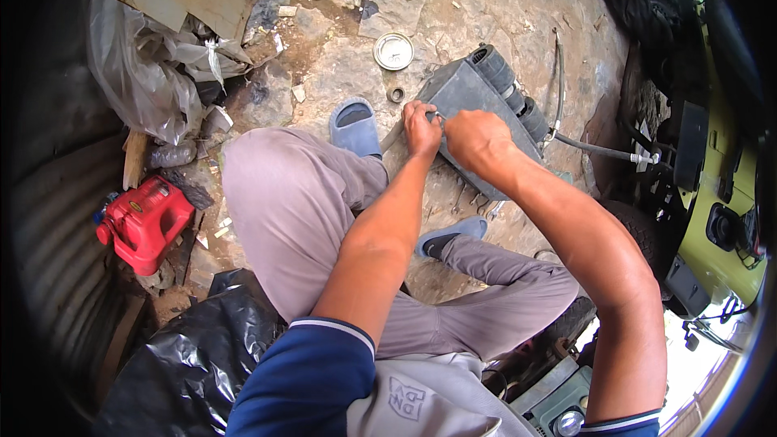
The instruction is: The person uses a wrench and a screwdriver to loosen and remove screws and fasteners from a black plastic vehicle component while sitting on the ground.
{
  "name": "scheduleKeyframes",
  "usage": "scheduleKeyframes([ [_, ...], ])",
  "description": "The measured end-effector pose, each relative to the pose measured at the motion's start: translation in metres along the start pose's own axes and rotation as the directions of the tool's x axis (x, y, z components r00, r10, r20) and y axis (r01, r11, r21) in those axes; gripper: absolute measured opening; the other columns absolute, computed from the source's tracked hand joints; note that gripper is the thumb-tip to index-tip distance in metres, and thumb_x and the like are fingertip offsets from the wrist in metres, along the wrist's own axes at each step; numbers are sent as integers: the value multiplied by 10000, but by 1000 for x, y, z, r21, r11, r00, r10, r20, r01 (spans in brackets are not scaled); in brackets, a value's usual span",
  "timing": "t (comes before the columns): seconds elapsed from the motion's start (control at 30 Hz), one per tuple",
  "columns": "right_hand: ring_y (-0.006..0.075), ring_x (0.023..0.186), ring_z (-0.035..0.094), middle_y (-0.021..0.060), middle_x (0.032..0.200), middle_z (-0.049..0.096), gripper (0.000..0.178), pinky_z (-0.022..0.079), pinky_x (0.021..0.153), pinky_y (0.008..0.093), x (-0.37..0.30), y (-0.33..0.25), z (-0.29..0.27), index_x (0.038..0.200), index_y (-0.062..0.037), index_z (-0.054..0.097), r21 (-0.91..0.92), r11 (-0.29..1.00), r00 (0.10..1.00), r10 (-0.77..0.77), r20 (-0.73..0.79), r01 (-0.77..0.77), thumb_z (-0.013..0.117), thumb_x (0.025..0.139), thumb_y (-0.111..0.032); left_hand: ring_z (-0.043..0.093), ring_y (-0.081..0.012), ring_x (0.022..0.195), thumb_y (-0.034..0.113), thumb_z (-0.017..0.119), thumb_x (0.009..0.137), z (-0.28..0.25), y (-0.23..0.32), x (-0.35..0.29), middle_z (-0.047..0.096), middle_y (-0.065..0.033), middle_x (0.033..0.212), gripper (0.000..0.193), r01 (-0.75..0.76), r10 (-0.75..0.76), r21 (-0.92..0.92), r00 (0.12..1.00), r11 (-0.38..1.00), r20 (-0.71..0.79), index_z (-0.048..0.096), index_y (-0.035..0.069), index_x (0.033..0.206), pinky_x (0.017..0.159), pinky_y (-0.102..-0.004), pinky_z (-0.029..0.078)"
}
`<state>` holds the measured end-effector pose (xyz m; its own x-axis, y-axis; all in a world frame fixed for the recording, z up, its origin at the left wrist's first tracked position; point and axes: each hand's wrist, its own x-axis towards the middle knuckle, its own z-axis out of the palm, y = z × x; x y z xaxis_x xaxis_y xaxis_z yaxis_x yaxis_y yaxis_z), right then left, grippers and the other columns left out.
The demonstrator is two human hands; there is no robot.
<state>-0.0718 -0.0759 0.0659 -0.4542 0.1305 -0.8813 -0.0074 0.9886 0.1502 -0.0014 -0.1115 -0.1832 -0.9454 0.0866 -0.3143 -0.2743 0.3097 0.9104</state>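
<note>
A dark grey plastic box [465, 86] with a ribbed black duct [495, 71] along its far side lies on the stony ground in front of me. My left hand [422, 129] is closed at the box's near left corner. A small metallic piece [435, 116] shows by its fingertips, too small to name. Pressed close beside it, my right hand [479, 142] is curled into a fist over the box's near edge. Whatever it grips is hidden under the fingers. A grey strip [393, 134] shows just left of my left hand; I cannot tell whether it is held.
Beyond the box lie a round tin lid [393, 51] and a metal ring [395, 95]. Several wrenches [486, 209] rest by its near side. A red jerrycan [150, 222] and plastic sheeting [146, 65] are at left. A yellow-green vehicle [720, 231] and a hose [595, 149] are right.
</note>
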Motion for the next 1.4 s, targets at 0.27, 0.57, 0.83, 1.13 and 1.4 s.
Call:
scheduleKeyframes([
  [0.27, 308, 1022, 756, 152, 1090, 772, 238, 617, 827, 399, -1, 27, 12, 1066, -75, 784, 23, 997, 989, 80, -123, -78, 594, 955, -166, 532, -359, 1252, 36, 848, 739, 4, 5, 2, 586, -159, 1233, 250, -1, 0, 41, 1000, 999, 12, 740, 65, 963, 1093, -429, 433],
  [0.57, 149, 534, 517, 53, 734, 539, 306, 415, 441, 334, -14, 84, 38, 946, 26, 598, 848, 363, 922, 173, 346, -386, 601, 960, -280, 508, -353, 1261, 55, 855, 743, 7, 13, -1, 585, -145, 1231, 275, -28, 27, 32, 999, 999, 25, 711, 91, 974, 1095, -438, 414],
  [0.83, 142, 649, 610, 80, 849, 651, 222, 499, 499, 296, -23, 121, 85, 1031, 45, 653, 999, -36, 967, 255, 23, -14, 662, 914, -143, 513, -350, 1230, 100, 851, 761, 10, 16, 1, 593, -139, 1190, 250, -108, 106, 57, 993, 993, 45, 712, 84, 968, 1091, -447, 395],
  [1.13, 203, 753, 704, 190, 792, 695, 298, 542, 595, 344, -20, 96, 12, 939, 65, 710, 819, 528, 953, 294, 74, -226, 679, 878, -225, 479, -350, 1327, 236, 858, 791, 4, 34, -7, 554, -144, 1354, 662, 119, -130, 240, 991, 963, 28, 555, 142, 1372, 1119, -442, 376],
  [1.4, 314, 874, 752, 224, 901, 753, 372, 569, 813, 413, -29, 88, 21, 1036, 59, 756, 761, 636, 948, 305, -94, -129, 702, 874, -272, 428, -358, 1394, 298, 853, 833, 8, 5, 1, 412, -204, 1493, 756, 267, -253, -85, 956, 960, 149, 481, 100, 1461, 1165, -429, 373],
])
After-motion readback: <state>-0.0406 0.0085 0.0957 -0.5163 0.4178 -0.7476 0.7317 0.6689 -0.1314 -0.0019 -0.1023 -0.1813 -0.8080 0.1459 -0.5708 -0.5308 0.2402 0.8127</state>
